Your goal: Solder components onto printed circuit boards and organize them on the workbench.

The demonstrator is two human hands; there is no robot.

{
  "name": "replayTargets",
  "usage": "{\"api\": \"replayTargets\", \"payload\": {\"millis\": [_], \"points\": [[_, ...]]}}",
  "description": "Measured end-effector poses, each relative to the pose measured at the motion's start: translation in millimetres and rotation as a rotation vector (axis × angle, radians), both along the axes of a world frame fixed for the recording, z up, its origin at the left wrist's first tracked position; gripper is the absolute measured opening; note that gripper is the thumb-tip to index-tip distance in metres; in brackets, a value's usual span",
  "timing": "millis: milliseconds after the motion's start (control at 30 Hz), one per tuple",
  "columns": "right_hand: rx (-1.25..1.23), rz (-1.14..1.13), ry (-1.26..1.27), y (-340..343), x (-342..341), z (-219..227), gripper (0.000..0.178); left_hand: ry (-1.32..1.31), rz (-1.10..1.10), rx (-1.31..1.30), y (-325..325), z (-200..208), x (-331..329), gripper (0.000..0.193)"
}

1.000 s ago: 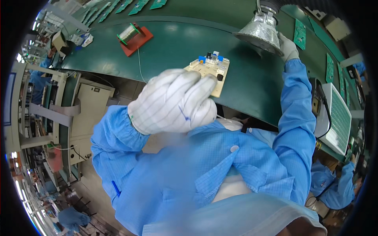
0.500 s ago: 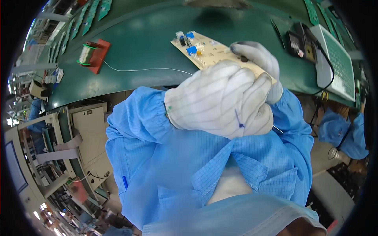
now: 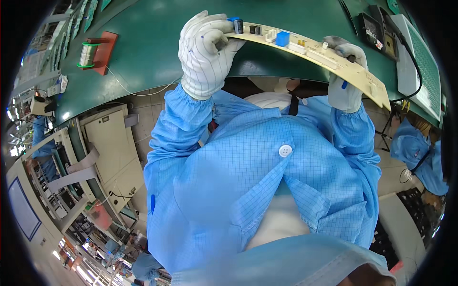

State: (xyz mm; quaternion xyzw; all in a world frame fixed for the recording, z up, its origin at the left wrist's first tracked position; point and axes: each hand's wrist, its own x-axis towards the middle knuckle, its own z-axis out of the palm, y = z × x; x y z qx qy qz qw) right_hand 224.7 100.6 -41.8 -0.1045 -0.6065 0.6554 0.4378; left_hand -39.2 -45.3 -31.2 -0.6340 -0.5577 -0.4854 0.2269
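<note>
Between my two white-gloved hands is a long tan circuit board (image 3: 312, 53), raised above the table's near edge and tilted. It carries a blue block-shaped part, dark round capacitors, white connectors and other small parts. My left hand (image 3: 205, 52) pinches the board's left end, by a blue part and a black capacitor. My right hand (image 3: 350, 71) grips the board nearer its right end, with fingers over the top edge and the rest of the hand behind or below. A thin solder wire (image 3: 126, 88) trails from its spool to my left sleeve, where its end is hidden.
The solder spool (image 3: 88, 55) sits on a red stand (image 3: 106, 52) at the left of the green table (image 3: 143, 47). Tweezers (image 3: 348, 16), a black holder (image 3: 367, 33) with a cable, and a white-edged green tray (image 3: 420, 66) are at right. A cabinet (image 3: 112, 143) stands below left.
My left hand has moved from in front of my chest out to the board's left end. The board has been raised and tilted, and my right hand has shifted right with it.
</note>
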Motion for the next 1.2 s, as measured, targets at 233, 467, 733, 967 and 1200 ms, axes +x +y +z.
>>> {"api": "replayTargets", "payload": {"millis": [233,467,733,967,1200], "points": [[-0.215,-0.030,-0.040,1.8,13.5,-4.9,0.040,0.139,-0.069,0.008,-3.2,27.0,11.2,0.039],[-0.271,-0.086,-0.132,-1.2,11.8,-3.6,0.054,0.236,-0.031,-0.038,-12.3,34.8,16.8,0.016],[-0.358,-0.102,-0.084,10.5,13.9,-23.2,0.057,0.221,-0.010,-0.058,-15.0,40.1,17.3,0.030],[-0.190,-0.004,0.080,2.8,1.7,21.6,0.043,0.020,-0.008,-0.181,-7.2,52.0,24.1,0.041],[0.603,-0.202,-0.185,28.1,-5.5,130.1,0.030,-0.572,-0.401,0.126,-25.6,103.0,42.3,0.053]]}}
